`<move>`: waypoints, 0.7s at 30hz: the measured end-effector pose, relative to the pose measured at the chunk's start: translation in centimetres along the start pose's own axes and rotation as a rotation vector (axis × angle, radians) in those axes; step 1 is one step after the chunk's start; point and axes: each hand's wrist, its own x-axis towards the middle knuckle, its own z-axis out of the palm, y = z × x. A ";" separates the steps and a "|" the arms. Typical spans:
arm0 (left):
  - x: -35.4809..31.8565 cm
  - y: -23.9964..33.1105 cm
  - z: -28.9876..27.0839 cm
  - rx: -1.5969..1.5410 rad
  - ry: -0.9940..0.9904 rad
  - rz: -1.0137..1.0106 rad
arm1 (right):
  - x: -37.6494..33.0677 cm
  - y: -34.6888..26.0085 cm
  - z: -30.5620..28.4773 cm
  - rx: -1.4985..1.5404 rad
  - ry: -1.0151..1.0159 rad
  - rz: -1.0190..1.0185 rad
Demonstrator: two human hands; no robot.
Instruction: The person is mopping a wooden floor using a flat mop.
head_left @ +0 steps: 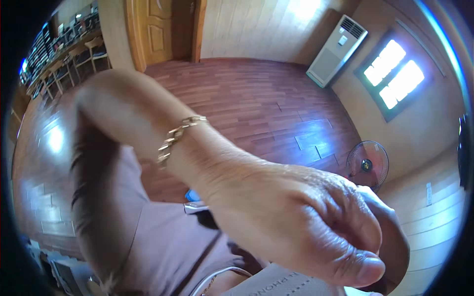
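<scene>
My left arm, in a mauve sleeve (101, 212), is bent and raised across the view, with a gold chain bracelet (173, 140) on the wrist. Close to the camera, my left hand (296, 212) shows its back, with fingers curled under and the thumb pointing right. What the fingers hold, if anything, is hidden. Behind it, part of a bare limb (395, 241) shows, probably my right arm or hand; its fingers are out of sight. Below the hand lies a pale printed surface (281, 282) whose kind I cannot make out.
Reddish wood-plank floor (237, 98) spreads ahead. A standing fan (366, 165) is at the right, near a tall white air conditioner (335, 52) and a bright window (395, 74). A wooden door (158, 32) stands at the back; chairs (79, 56) line a counter far left.
</scene>
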 end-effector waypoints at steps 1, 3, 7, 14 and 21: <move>0.1 0.1 0.1 0.024 0.013 -0.013 | 0.4 0.0 -0.1 -0.009 -0.046 0.006; 0.1 2.8 0.4 -0.068 0.085 -0.247 | 1.3 0.0 -0.3 -0.026 -0.131 0.018; -1.3 4.1 -1.4 0.297 -0.070 -0.283 | 1.2 0.3 -0.3 -0.034 -0.278 0.042; -0.5 3.3 -1.9 0.199 -0.098 -0.483 | 1.0 1.1 0.5 0.034 -0.163 -0.035; -1.3 -3.3 -4.4 0.894 -0.398 -0.937 | 3.8 -0.3 0.3 -0.084 -0.211 -0.053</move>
